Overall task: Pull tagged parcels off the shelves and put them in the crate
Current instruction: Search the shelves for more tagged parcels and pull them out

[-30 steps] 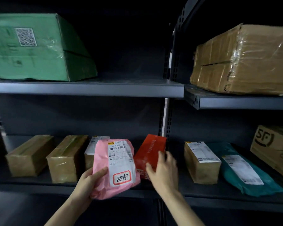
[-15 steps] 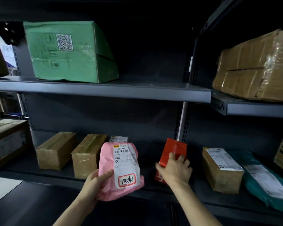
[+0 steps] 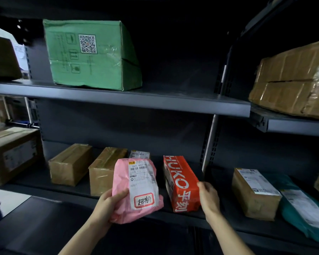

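Pick step. Left grip (image 3: 107, 205) holds the tagged pink bag (image 3: 136, 188), off the lower shelf (image 3: 182, 216). Right grip (image 3: 208, 196) is curled against the red box (image 3: 182, 184); holding or touching, can't tell. Next: likely find the crate, unseen.

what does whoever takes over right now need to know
Left hand grips the pink plastic mailer bag with a red-bordered tag, in front of the dark metal lower shelf.
Right hand is against the right side of the red-orange cardboard box lying on that shelf; grip unclear.
Done: mailer pulled. Left: put it in the crate, not in view; check other parcels for tags.
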Motion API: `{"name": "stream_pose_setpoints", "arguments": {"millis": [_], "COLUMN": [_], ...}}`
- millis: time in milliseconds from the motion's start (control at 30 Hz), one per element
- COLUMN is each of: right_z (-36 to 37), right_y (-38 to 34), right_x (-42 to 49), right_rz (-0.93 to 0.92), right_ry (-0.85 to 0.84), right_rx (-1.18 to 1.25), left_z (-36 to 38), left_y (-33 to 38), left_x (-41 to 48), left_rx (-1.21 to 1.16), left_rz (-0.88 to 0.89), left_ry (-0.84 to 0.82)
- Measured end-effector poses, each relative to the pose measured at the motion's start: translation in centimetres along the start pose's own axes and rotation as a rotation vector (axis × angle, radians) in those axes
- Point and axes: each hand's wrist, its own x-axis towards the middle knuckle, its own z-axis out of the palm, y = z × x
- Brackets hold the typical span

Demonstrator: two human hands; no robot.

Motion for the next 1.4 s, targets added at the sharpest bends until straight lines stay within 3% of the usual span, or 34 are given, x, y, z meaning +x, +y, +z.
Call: {"name": "stream_pose_setpoints", "arguments": {"millis": [133, 233, 300, 367, 500, 567, 1000, 1400], "right_z": [0.4, 2.1, 2.4, 1.8, 0.7, 0.6, -0.4, -5.9], "right_y": [-1.8, -3.2, -3.3, -2.8, -1.8, -1.2, 0.5, -9.3], "right_x": [-0.8, -1.6, -1.4, -0.6, 0.0, -0.3, -1.5, -8.1], "right_rz": [-0.303, -0.312, -0.288, -0.276, 0.028, 0.108, 0.148, 0.300], "right_ry": [0.041, -0.120, -0.110, -0.086, -0.246, -0.311, -0.345, -0.438], "right_rx": [-0.469, -0.890, -0.934, -0.750, 0.266, 0.441, 0.642, 0.529], "left_z": [-0.1, -0.1, -0.1, -0.2, -0.4, -0.2, 0.7, 2.8], "left_y": [-0.1, -0.1, 0.0, 0.3, 0.5, 0.5, 1.5, 11.9], "left_x": [-0.1, -0.3, -0.5, -0.6, -0.6, -0.6, 0.2, -6.7], "left_rx": [0.006, 0.024, 0.036, 0.041, 0.046, 0.051, 0.036, -0.040], "left_rz": [-0.012, -0.012, -0.009, -0.008, -0.011, -0.013, -0.097, -0.312], "left_ry": [0.019, 0.029, 0.025, 0.024, 0.014, 0.007, -0.006, 0.143]}}
